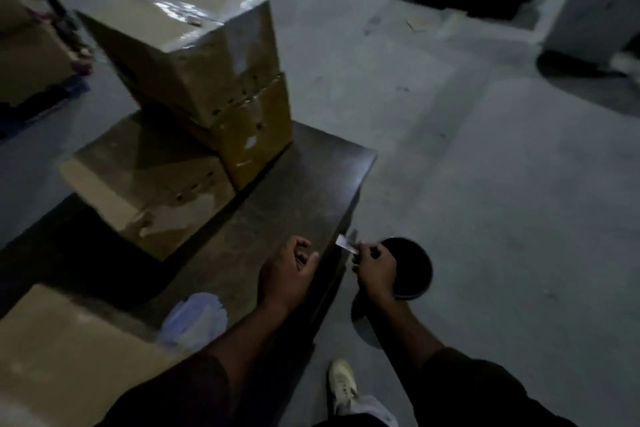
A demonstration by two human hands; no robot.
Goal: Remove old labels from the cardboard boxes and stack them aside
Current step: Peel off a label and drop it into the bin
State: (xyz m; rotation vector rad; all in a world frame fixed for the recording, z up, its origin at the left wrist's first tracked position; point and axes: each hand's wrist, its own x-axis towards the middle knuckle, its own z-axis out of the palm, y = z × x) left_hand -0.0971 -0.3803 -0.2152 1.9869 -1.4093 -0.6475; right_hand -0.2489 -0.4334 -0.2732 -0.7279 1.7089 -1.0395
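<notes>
Three cardboard boxes stand on a dark wooden table (277, 218): a tape-wrapped top box (187, 45) on a yellowish box (256, 135), and a lower box (145, 180) beside them. Another cardboard box (69, 350) lies at the near left. My right hand (375, 269) pinches a small strip of peeled label (346, 243) over a round black bin (412, 267) off the table's right edge. My left hand (289, 270) hovers over the table's right edge with fingers curled, holding nothing that I can see.
A crumpled pale wad (195, 319) of paper or plastic lies on the table near my left forearm. More boxes (31, 55) stand at the far left, a white cabinet (595, 21) at the far right. Grey concrete floor (485, 166) stretches to the right. My shoe (343, 385) is below.
</notes>
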